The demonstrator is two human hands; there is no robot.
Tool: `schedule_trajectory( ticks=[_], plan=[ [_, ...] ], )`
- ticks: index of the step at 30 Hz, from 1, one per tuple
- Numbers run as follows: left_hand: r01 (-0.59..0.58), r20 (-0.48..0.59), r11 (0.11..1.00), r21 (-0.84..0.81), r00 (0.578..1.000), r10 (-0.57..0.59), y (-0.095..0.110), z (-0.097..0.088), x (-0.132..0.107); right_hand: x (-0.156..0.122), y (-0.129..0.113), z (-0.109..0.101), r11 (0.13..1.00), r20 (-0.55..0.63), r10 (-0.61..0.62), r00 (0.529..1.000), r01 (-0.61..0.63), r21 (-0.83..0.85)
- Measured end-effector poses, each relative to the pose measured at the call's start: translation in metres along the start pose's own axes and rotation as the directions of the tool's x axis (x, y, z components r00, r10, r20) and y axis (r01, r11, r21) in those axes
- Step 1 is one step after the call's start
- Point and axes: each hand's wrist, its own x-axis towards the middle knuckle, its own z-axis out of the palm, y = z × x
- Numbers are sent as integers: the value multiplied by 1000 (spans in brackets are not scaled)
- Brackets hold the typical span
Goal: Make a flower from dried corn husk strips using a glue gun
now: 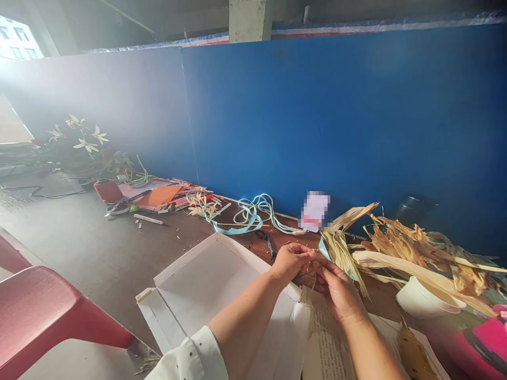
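Note:
Above the edge of an open white cardboard box, my left hand (292,262) and my right hand (336,287) meet with fingertips pinched together. Between them is a small pale piece, mostly hidden by the fingers, and a thin strand hangs beneath it. Dried corn husks (340,248) lie just beyond my right hand, with a bit of light blue ribbon (324,248) against them. Dark-handled scissors (271,248) rest on the table just past my left hand. Printed paper (328,338) lies under my right forearm.
The white cardboard box (214,269) spreads across the near table. To the right are a cream bowl (425,300), more husks (412,237) and a brown pointed-tip object (414,351). Pale husk-like flowers (202,205) and looped cord (269,211) lie along the blue partition (336,116). A red stool (39,311) stands left.

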Motion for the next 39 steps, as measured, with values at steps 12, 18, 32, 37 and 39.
schedule_trajectory(
  ticks=[12, 18, 32, 37, 39],
  plan=[
    [-27, 18, 999, -43, 999, 28, -1, 0, 1, 1, 2, -1, 999, 3, 23, 1000, -23, 48],
    [-40, 0, 998, -39, 999, 40, -1, 1, 0, 1, 4, 0, 997, 0, 34, 999, -34, 66],
    [-32, -20, 999, -30, 999, 32, -3, -2, 1, 0, 4, 3, 996, -33, 57, 998, -55, 63],
    [-17, -15, 1000, -25, 1000, 17, -4, -2, 2, 2, 8, 0, 1000, -44, 26, 999, -26, 17],
    [-17, -16, 1000, -15, 1000, 17, -3, -1, 2, 3, 9, 0, 1000, -55, 15, 998, -15, 3]
  ],
)
